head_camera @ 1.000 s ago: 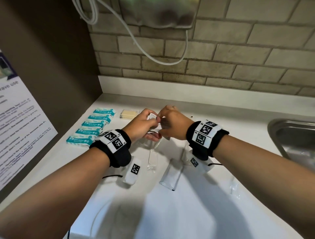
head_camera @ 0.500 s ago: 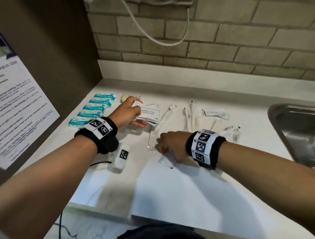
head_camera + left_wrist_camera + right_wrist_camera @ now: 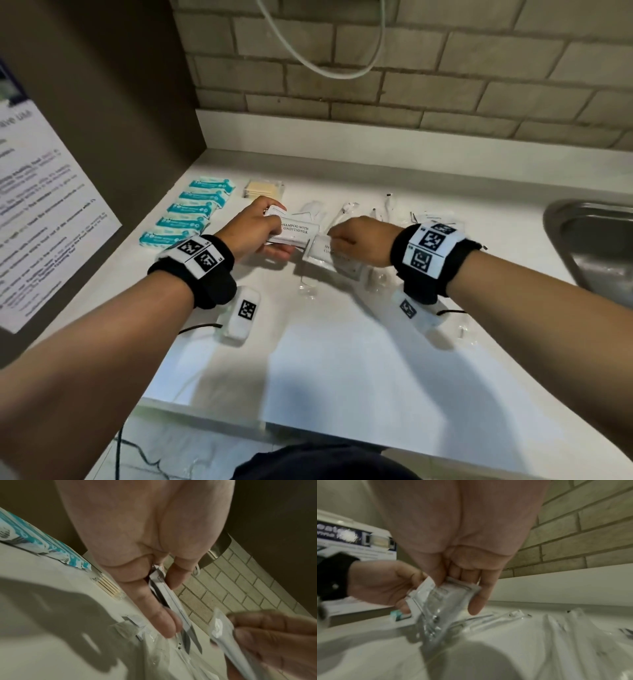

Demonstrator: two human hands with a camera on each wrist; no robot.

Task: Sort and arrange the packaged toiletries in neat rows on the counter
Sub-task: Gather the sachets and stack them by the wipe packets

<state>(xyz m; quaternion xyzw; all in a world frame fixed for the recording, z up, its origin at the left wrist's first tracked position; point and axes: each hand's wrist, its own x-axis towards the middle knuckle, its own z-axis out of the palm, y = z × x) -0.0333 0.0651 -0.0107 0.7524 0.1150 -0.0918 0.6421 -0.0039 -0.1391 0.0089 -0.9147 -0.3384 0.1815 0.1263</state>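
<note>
My left hand (image 3: 265, 228) pinches a small stack of white shampoo sachets (image 3: 296, 230) between thumb and fingers, just above the counter; edge-on, the sachets (image 3: 169, 601) show in the left wrist view. My right hand (image 3: 349, 240) grips another white sachet (image 3: 320, 251) and holds it against the right end of that stack. That sachet (image 3: 447, 599) hangs from the right fingers (image 3: 477, 601). A row of teal soap packets (image 3: 191, 214) lies along the left wall. A pack of toothpicks (image 3: 263, 188) sits behind the left hand.
Clear-wrapped toothbrushes and small packets (image 3: 376, 209) lie scattered behind and under my right hand. A steel sink (image 3: 596, 240) is at the right. The brown side wall carries a printed notice (image 3: 44, 212). The white counter (image 3: 342, 370) ends at its front edge near my body.
My right hand picked a sachet off the counter near me and carried it up to the stack. The left hand stayed roughly in place with its sachets.
</note>
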